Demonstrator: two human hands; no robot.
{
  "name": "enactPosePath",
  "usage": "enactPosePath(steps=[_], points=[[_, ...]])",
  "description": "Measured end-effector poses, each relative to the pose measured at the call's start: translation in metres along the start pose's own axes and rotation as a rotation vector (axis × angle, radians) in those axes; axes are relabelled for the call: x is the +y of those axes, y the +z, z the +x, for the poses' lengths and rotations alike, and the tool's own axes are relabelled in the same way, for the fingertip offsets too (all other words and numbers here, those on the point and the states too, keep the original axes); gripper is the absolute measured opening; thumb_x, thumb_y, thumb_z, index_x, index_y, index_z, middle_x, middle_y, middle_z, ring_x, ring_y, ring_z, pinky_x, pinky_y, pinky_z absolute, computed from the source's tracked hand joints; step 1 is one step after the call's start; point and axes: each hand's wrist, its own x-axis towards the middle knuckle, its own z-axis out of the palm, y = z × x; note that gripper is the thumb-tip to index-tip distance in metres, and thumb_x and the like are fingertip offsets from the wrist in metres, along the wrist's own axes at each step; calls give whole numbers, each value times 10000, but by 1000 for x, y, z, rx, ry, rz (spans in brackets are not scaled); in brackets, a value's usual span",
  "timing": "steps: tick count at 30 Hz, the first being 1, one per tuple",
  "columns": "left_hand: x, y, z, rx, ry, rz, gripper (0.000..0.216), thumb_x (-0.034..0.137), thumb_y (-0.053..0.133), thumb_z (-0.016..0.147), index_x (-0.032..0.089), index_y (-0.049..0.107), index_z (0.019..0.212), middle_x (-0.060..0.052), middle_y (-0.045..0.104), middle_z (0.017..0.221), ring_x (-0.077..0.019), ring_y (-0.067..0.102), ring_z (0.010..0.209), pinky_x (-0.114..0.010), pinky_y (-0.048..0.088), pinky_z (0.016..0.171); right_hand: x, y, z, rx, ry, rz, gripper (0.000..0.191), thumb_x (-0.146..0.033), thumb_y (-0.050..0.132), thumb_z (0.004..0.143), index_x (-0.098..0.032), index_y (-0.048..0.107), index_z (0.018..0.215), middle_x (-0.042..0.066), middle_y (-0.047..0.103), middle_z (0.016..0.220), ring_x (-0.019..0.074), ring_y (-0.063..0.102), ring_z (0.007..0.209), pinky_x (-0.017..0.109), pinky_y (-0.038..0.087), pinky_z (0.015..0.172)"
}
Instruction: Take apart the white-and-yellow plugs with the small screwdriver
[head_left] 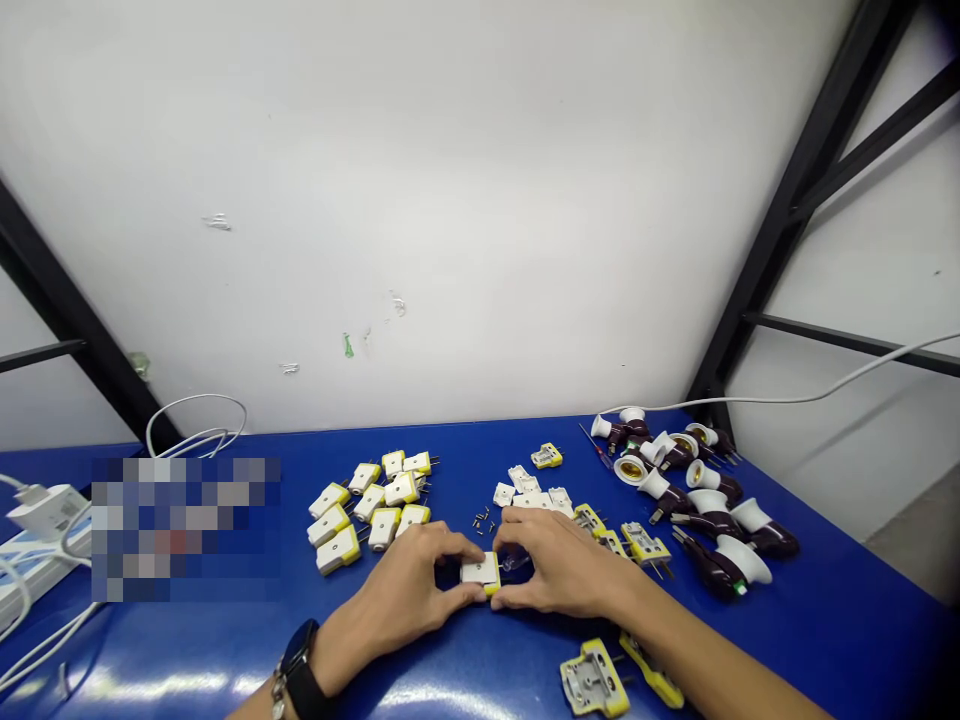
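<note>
A white-and-yellow electrical plug [478, 570] with a small round hole in its white cover lies between my two hands. My left hand [409, 585] pinches its left end between thumb and fingers. From the other side, the thumb and fingertips of my right hand [551, 560] close on the yellow edge. A small clear object [514, 562] shows inside the curve of my right hand; I cannot make out what it is. Several small screws [482, 520] lie just beyond the plug. White plug covers [525, 490] are partly hidden behind my right hand.
Several closed plugs [375, 500] lie in a group at left. Open yellow plug halves [592, 678] lie near my right forearm, others [645, 543] beyond it. Maroon-and-white lamp holders [705, 510] and a screwdriver [598, 447] are at right. White cables [45, 640] and a power strip [37, 565] occupy the far left.
</note>
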Motion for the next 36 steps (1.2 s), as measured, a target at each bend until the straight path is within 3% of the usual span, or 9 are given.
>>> enactPosePath(steps=[7,12,21,25,29,36], points=[[-6,-1,4,-55,84,-121,227,288,859,747,236,807,962,-39,806,995,-210,714,895,-294,523,825,-1,3,0,16,14,13,466,-556,876,656,-198,707,900,18,663,899,210,623,808,278,394,670],[-9,6,4,-16,170,-105,194,280,858,767,242,815,952,-46,802,997,-214,719,909,-306,525,841,0,5,1,18,-6,15,451,-559,872,664,-193,694,859,7,652,858,192,603,775,267,368,647],[-11,4,6,-44,149,-140,261,373,892,712,240,821,926,-40,807,943,-212,722,858,-288,526,792,1,3,0,0,-3,13,414,-480,892,666,-190,719,906,24,678,900,204,616,813,272,386,679],[-6,1,3,-56,251,-5,131,286,783,849,243,810,970,-40,792,981,-207,708,885,-292,517,806,0,3,1,0,13,23,433,-502,896,650,-189,722,893,21,679,893,205,623,816,274,396,682],[-2,3,-1,-34,346,227,133,231,677,926,232,789,996,-56,772,985,-217,677,848,-309,494,745,0,4,1,10,7,36,437,-511,898,644,-193,713,880,11,675,878,201,619,813,274,402,684],[-4,5,-1,63,295,90,203,375,731,865,239,752,1014,-46,745,1004,-223,659,890,-336,505,799,2,-3,2,17,2,122,484,-495,930,582,-187,740,903,25,671,888,213,620,817,288,438,705]])
